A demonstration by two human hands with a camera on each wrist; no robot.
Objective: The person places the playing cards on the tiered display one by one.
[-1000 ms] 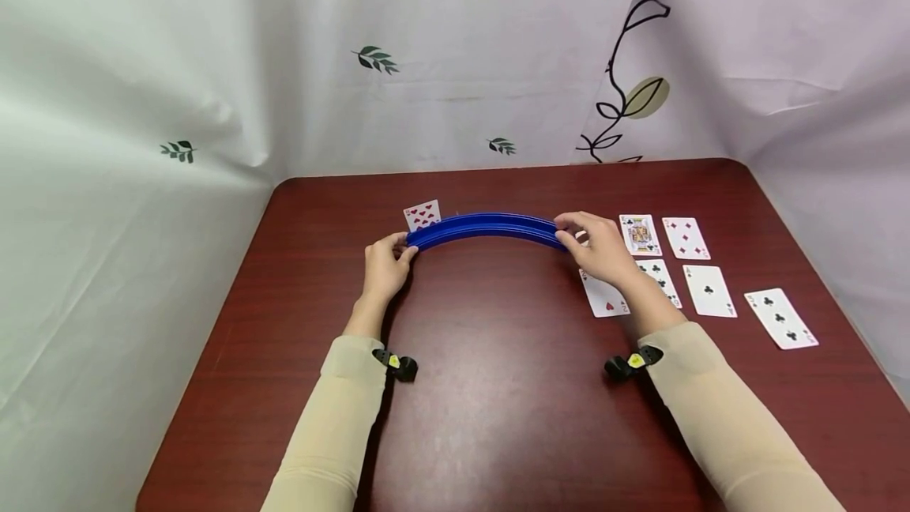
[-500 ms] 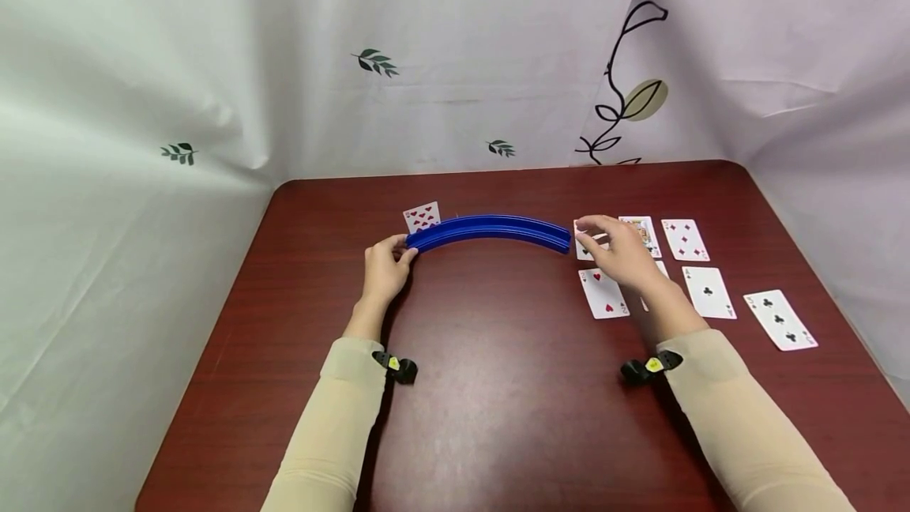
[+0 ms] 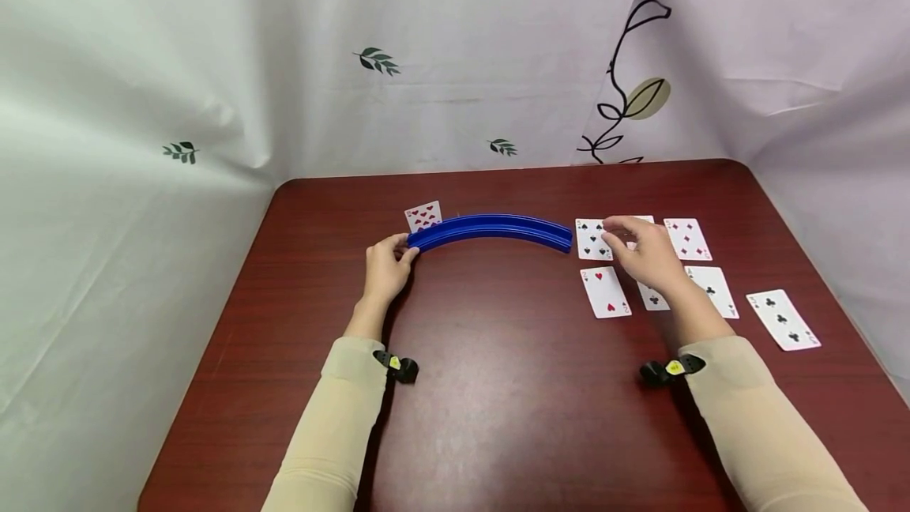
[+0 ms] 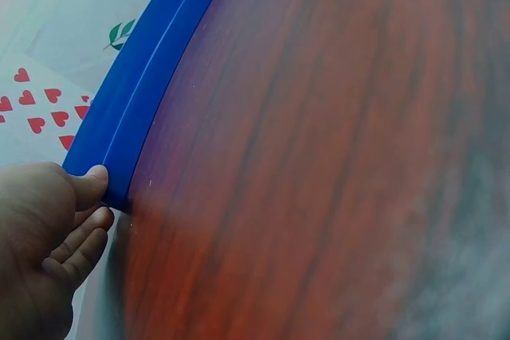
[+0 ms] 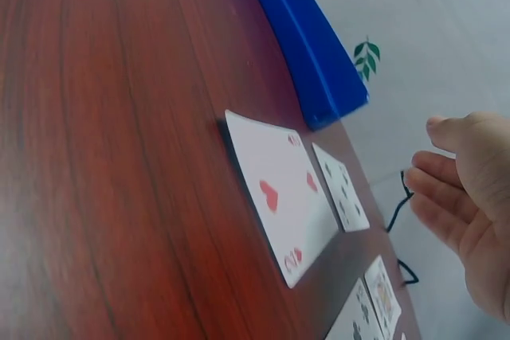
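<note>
A blue curved card holder (image 3: 490, 226) with lengthwise grooves arcs across the far part of the table. My left hand (image 3: 386, 269) pinches its left end between thumb and fingers; the left wrist view shows the thumb on top of the holder (image 4: 131, 109). Behind that end lies a hearts card (image 3: 423, 215), partly hidden by the holder. My right hand (image 3: 645, 253) holds nothing and hovers over the cards, fingers slightly bent, apart from the holder's right end. Nearest it are a five of spades (image 3: 592, 240) and a two of hearts (image 3: 605, 292). It partly covers a king and a clubs card (image 3: 654, 299).
Farther right lie a five of diamonds (image 3: 688, 239), an ace of clubs (image 3: 715, 291) and a three of clubs (image 3: 783, 320), face up. The dark red table (image 3: 498, 385) meets white cloth (image 3: 455, 101) at the back and sides.
My right hand has let go of the holder's right end and moved right, over the cards, uncovering the five of spades. The left hand and the holder stay in place.
</note>
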